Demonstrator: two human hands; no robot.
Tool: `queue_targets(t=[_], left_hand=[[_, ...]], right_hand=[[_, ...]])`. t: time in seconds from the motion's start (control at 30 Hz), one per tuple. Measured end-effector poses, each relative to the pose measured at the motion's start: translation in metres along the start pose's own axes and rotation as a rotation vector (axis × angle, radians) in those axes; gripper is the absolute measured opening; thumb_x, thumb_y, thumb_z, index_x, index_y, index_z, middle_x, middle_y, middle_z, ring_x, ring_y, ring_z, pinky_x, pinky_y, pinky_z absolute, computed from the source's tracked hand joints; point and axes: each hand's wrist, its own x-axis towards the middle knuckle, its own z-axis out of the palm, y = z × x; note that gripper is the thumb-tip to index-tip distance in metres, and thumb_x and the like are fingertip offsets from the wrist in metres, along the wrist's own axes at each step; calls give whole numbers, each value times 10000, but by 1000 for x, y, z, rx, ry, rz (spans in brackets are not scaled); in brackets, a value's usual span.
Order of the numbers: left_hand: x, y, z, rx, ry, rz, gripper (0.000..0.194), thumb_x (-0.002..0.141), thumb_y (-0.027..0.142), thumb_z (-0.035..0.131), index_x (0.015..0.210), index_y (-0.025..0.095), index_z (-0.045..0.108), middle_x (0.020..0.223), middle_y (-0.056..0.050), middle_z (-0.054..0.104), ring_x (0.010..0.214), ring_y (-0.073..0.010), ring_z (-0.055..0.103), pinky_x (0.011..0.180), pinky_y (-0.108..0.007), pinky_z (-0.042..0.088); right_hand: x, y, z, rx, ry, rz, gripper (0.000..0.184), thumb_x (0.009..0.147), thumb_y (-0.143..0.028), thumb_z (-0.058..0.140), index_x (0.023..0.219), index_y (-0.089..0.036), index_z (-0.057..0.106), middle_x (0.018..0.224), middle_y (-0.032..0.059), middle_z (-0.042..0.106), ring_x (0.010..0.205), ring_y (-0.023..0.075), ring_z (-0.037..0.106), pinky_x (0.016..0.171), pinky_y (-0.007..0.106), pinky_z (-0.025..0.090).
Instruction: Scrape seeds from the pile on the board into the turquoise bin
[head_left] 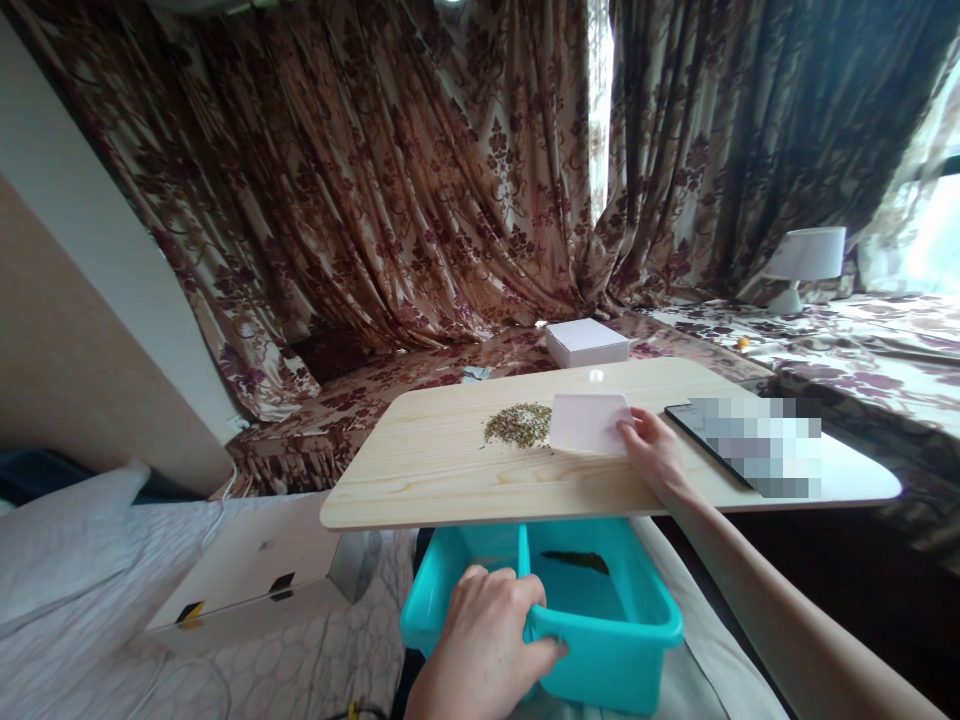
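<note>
My left hand (486, 635) grips the near rim of a turquoise plastic bin (607, 640) held under the front edge of a light wooden board (420, 470). The bin has a divider and a dark strip of material inside. On the board, my right hand (651, 455) pinches the right edge of a white card (587, 423). The card's left edge touches a small pile of greenish seeds or dried herbs (517, 423).
A dark tablet or screen (720, 440), partly blurred out, lies on the board's right side. A white box (586, 342) and a white lamp (804, 262) stand behind on patterned fabric. Heavy floral curtains fill the background. A flat cardboard box (255, 580) lies on the bed at left.
</note>
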Motion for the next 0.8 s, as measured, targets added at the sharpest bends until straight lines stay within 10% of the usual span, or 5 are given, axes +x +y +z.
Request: queue_targets(t=[0.8], left_hand=[[1, -2, 2, -34, 12, -9, 144, 692, 355, 586, 811, 275, 600, 833, 22, 607, 881, -209, 510, 788, -300, 332]], right_hand=[[5, 9, 3, 80, -31, 11, 304, 693, -312, 532, 942, -148, 584, 753, 76, 703, 675, 199, 645, 606, 306, 481]])
